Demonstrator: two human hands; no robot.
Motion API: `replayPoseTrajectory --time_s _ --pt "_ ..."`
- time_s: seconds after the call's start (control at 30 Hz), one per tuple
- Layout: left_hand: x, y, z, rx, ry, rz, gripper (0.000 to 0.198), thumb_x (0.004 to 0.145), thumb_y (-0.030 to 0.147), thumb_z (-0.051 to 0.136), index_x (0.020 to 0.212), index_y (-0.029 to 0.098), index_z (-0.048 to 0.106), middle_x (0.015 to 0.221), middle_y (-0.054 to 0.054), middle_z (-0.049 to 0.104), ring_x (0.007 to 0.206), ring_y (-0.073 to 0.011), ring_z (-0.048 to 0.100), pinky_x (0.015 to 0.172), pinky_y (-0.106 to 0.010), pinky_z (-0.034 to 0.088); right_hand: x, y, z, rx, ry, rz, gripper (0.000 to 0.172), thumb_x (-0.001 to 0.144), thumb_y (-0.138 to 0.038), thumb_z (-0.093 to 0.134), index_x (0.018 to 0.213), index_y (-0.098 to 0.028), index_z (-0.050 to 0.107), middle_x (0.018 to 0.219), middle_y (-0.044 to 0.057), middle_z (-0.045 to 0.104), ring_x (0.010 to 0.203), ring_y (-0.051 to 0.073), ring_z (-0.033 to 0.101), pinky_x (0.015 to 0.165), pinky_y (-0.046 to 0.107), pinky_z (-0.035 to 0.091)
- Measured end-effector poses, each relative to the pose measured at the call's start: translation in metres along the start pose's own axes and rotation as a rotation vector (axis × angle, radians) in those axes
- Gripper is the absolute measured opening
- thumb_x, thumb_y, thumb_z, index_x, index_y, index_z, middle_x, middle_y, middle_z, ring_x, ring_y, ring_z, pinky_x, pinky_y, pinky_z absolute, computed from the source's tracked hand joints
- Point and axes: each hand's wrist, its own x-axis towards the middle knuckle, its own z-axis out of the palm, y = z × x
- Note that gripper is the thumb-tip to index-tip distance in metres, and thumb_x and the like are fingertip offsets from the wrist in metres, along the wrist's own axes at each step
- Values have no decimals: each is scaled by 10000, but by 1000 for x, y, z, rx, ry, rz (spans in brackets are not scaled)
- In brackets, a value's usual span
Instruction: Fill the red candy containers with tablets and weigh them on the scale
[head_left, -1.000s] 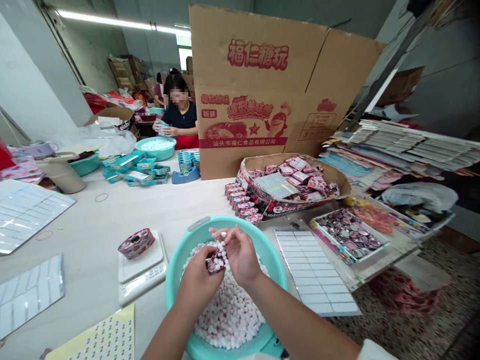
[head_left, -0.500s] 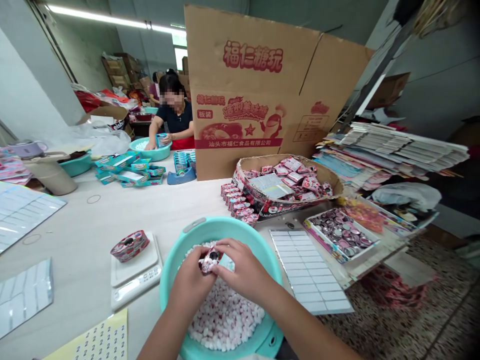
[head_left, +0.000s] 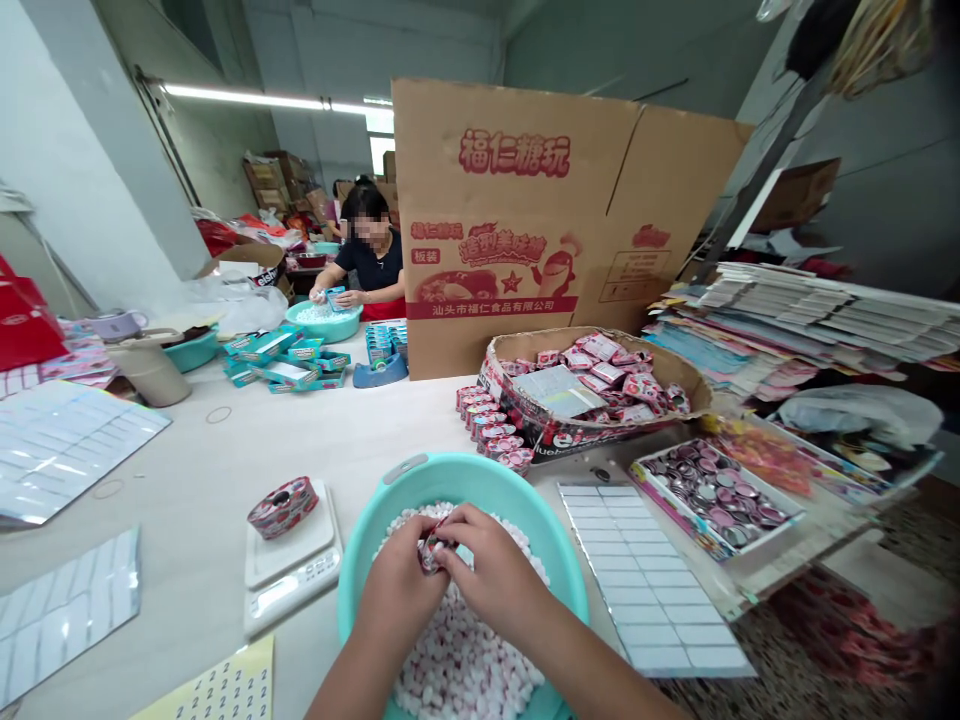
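My left hand [head_left: 401, 580] is closed around a small red printed candy box [head_left: 429, 552], held with its round opening up. Thumb and fingers of my right hand [head_left: 491, 565] pinch together at that opening, with a bit of white candy showing at the tips. Both hands are above a turquoise basin [head_left: 574, 590] filled with small white and pale pink candies [head_left: 465, 655]. To the left, a similar red box [head_left: 283, 507] rests on a white kitchen scale [head_left: 292, 575]. My fingers hide much of the held box.
Behind the basin, a row of red boxes [head_left: 495, 432] stands beside a cut carton [head_left: 592, 435] of more boxes. Round lids fill a tray [head_left: 712, 490] at right, near a label sheet [head_left: 652, 580]. Across the table, a person [head_left: 371, 260] works at another basin [head_left: 330, 325].
The view has tilted up and shifted left, so everything sits lower and farther right. My right fingertips have closed in over the box opening. The person across has lifted a hand from their basin.
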Motion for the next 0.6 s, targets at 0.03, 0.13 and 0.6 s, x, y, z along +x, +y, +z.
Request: replayPoseTrajectory --time_s 0.03,0.13,0.6 --pt "0 0 0 9 0 5 312 740 113 531 1010 238 623 1015 -19 697 948 -208 637 824 -317 458 1 1 0 14 -1 11 205 885 -146 579 977 -234 740 1007 44 639 968 189 613 876 322 463" --pt "1 -1 2 21 10 27 288 756 118 531 1001 238 625 1000 -18 693 930 -202 632 806 -312 448 4 3 0 56 5 41 216 874 -121 580 952 -230 749 943 35 644 910 176 628 830 299 473" --pt "2 1 4 -67 40 46 304 736 106 541 995 234 636 990 -30 697 927 -209 640 808 -308 456 8 12 5 24 68 -32 271 834 -50 542 980 -221 694 982 35 635 936 184 619 831 298 475"
